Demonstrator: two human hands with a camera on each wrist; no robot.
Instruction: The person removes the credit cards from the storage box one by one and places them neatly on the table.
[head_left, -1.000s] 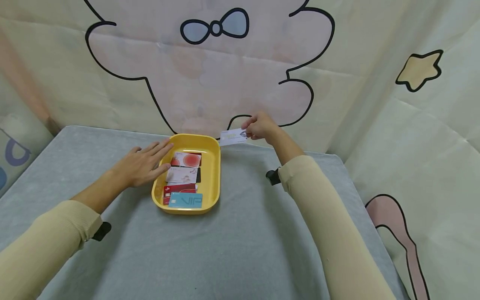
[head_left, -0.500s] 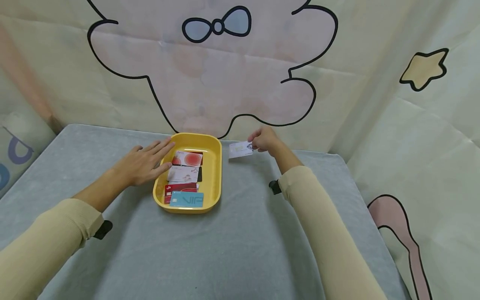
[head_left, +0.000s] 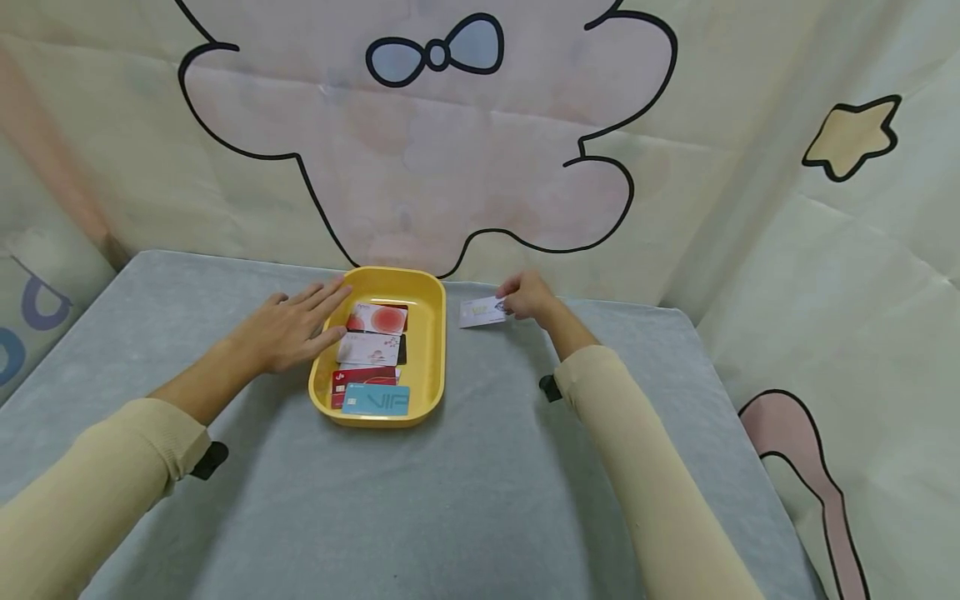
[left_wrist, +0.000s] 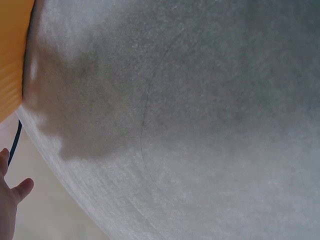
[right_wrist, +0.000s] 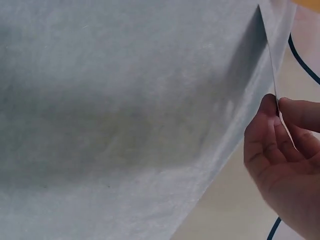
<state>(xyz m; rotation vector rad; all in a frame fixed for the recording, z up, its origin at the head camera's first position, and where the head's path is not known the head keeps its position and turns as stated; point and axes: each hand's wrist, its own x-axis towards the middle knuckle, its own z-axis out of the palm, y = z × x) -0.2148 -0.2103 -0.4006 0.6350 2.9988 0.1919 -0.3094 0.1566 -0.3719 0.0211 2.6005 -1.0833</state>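
Table [head_left: 465, 500]: grey cloth, nearest you.
Tray [head_left: 429, 350]: yellow, at 11 o'clock, four cards lined up inside.
Left hand [head_left: 288, 329]: your fingers lie straight and flat, resting on the tray's 9 o'clock rim, gripping nothing.
Right hand [head_left: 529, 295]: at 12 o'clock, you pinch a white card.
White card [head_left: 482, 312]: low over the cloth, just beside the tray's 3 o'clock side.
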